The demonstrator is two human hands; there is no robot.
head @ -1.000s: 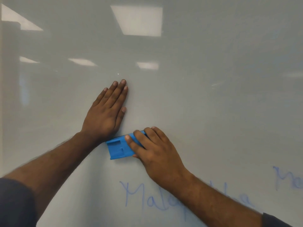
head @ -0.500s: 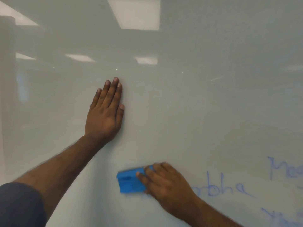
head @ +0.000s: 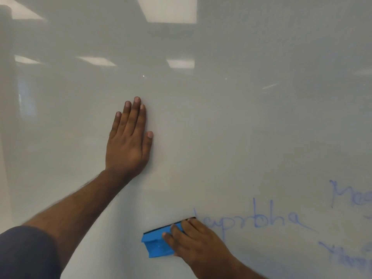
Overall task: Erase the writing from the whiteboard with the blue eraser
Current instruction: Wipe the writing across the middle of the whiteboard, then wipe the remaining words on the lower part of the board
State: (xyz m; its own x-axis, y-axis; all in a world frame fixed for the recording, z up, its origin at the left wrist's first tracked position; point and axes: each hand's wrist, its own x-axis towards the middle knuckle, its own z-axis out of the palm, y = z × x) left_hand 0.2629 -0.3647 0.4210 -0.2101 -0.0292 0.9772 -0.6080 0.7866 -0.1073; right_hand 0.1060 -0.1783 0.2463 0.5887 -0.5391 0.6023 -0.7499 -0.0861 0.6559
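Observation:
The glossy whiteboard (head: 241,117) fills the whole view. My right hand (head: 193,244) grips the blue eraser (head: 156,243) and holds it against the board near the bottom centre; the fingers cover its right half. Faint blue handwriting (head: 259,220) begins right at the eraser's right end and runs to the right. More blue writing (head: 350,195) sits at the right edge, with another line (head: 346,256) below it. My left hand (head: 128,141) lies flat on the board, fingers straight and pointing up, above and to the left of the eraser.
Ceiling lights reflect off the upper board (head: 173,11). A dark sleeve (head: 26,254) covers my left upper arm at the bottom left corner.
My right hand slid the eraser down from beside the left hand to the line of writing; the word's left letters are gone. The left hand stayed flat on the board.

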